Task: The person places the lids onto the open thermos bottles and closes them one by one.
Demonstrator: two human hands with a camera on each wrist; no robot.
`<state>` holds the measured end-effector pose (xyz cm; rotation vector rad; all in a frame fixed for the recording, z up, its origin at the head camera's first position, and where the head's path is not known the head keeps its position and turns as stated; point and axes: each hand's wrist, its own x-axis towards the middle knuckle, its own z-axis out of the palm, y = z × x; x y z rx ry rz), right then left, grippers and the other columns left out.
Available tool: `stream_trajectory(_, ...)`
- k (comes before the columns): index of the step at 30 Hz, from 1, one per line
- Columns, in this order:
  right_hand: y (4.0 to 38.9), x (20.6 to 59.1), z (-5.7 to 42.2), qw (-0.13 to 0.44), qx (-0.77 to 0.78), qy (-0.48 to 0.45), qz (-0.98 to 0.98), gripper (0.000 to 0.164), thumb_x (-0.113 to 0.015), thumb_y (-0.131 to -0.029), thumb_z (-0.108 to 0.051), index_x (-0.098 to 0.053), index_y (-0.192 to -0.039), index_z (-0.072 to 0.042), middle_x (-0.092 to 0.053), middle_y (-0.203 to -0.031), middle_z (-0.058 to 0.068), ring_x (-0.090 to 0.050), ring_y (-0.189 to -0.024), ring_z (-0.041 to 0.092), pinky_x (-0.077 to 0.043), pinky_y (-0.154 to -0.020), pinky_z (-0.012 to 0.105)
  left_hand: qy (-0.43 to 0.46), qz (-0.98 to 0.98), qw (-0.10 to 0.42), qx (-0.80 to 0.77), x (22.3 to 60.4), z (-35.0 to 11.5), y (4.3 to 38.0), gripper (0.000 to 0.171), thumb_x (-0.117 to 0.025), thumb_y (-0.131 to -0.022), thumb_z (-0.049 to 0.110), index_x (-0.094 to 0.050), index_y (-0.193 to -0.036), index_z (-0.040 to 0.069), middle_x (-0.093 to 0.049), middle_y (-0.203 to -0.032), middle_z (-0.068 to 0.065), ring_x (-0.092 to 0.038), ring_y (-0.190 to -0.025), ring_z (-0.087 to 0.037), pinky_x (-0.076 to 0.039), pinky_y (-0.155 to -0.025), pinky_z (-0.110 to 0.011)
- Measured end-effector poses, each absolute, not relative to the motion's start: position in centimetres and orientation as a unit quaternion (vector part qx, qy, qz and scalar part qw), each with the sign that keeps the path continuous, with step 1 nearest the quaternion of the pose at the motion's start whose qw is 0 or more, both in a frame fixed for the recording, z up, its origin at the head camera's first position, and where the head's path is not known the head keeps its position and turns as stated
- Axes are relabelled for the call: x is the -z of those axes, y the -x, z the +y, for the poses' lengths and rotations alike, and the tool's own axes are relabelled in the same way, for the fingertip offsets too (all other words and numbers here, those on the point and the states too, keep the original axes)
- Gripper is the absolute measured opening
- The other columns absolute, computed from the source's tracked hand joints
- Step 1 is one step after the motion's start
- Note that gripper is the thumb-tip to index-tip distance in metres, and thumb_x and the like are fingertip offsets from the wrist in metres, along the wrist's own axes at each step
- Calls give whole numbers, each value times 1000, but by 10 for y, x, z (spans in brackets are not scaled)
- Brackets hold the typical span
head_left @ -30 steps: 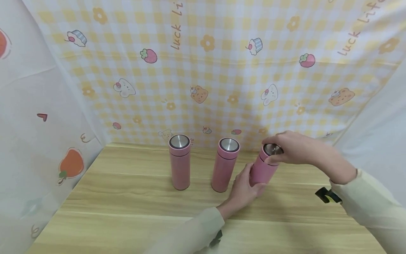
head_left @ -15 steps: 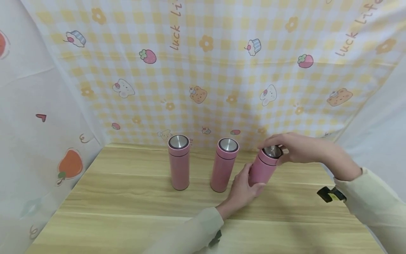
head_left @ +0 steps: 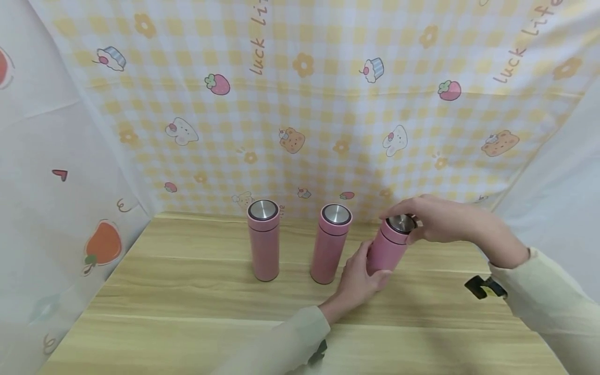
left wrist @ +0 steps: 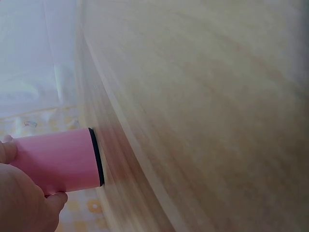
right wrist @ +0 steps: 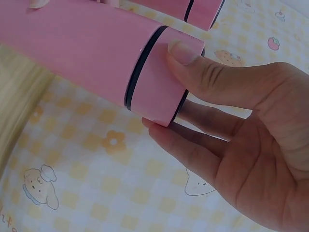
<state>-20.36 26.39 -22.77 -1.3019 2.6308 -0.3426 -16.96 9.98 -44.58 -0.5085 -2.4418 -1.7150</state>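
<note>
Three pink thermos bottles with silver-topped lids are on the wooden table. My left hand (head_left: 358, 281) grips the body of the rightmost thermos (head_left: 385, 254), whose black base ring shows at the tabletop in the left wrist view. Over its lid (right wrist: 161, 79) is my right hand (right wrist: 246, 130), thumb on one side and fingertips on the other, pinching the lid's rim. A black line marks the seam between lid and body. The middle thermos (head_left: 329, 250) stands just left of my left hand, and the left thermos (head_left: 265, 250) farther left.
The wooden table (head_left: 197, 297) ends at a yellow-checked cloth backdrop (head_left: 323, 104) right behind the bottles. White cloth walls (head_left: 42, 130) rise at both sides. A dark wrist strap (head_left: 485, 287) hangs below the right sleeve.
My right hand's fingers have shifted round the lid, uncovering more of its front side. The left hand keeps its hold, and the other two bottles stay put.
</note>
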Motion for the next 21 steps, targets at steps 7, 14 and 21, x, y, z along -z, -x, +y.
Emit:
stream_trajectory(7, 202, 228, 262, 84, 107, 437, 889, 58, -87, -75, 4, -68, -129, -8, -70, -117, -1, -67, -101, 15, -59, -84, 39, 164, -805, 59, 567, 446, 101, 169, 70, -80, -91, 26, -42, -150, 22, -58, -136, 5, -55, -120, -8, -49, -101, -34)
stream_trajectory(14, 201, 229, 260, 71, 99, 437, 891, 57, -85, -75, 8, -69, -128, -5, -71, -114, 0, -68, -97, 14, -60, -80, 38, 164, -807, 66, 563, 448, 102, 170, 71, -80, -91, 25, -42, -150, 21, -58, -136, 5, -55, -119, -9, -49, -101, -34)
stream_trajectory(21, 202, 229, 259, 78, 91, 419, 900, 56, -86, -77, 4, -67, -130, -3, -72, -111, 1, -67, -93, 12, -60, -77, 35, 166, -808, 72, 562, 448, 101, 170, 70, -80, -91, 25, -43, -150, 21, -58, -135, 5, -56, -118, -9, -50, -100, -34)
